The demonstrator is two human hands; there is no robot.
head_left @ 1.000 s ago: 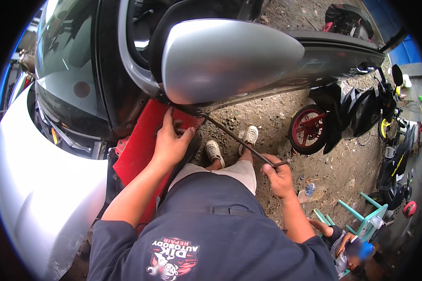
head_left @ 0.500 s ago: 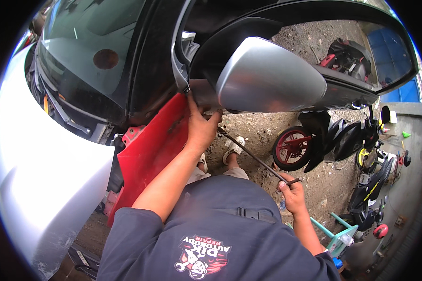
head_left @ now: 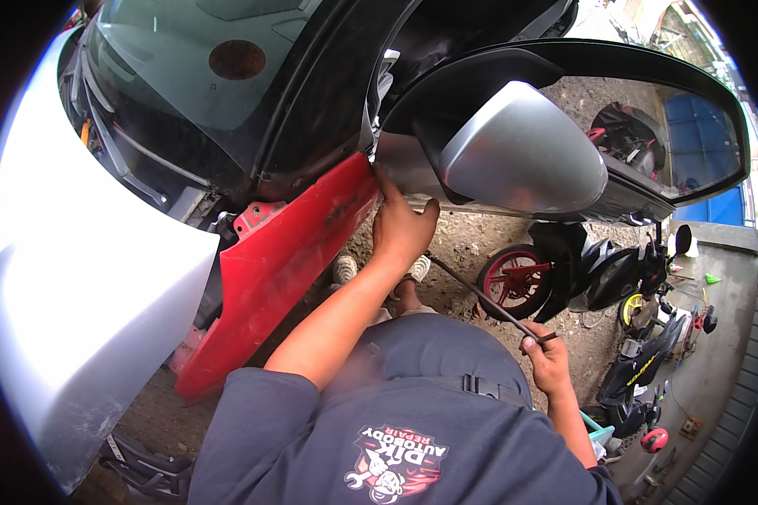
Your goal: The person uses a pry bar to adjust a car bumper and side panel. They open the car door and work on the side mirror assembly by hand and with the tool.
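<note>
A red car fender panel stands against the car's side, its upper corner close to the front door's edge. My left hand is at that corner. Its index finger reaches into the gap between fender and door, with the thumb spread apart; the other fingers are partly hidden. In my right hand is the crosswise end of a dark metal rod with a T-shaped handle. The rod slants up and left, and its far end disappears behind my left hand.
A silver side mirror juts out above my hands from the opened door. The silver hood is at left, beside the windshield. Parked motorcycles stand at right. A black plastic part lies at lower left.
My view has shifted, so the car and both hands appear farther right. My left hand stays at the fender's upper corner, its thumb more spread. My right hand keeps its grip on the rod.
</note>
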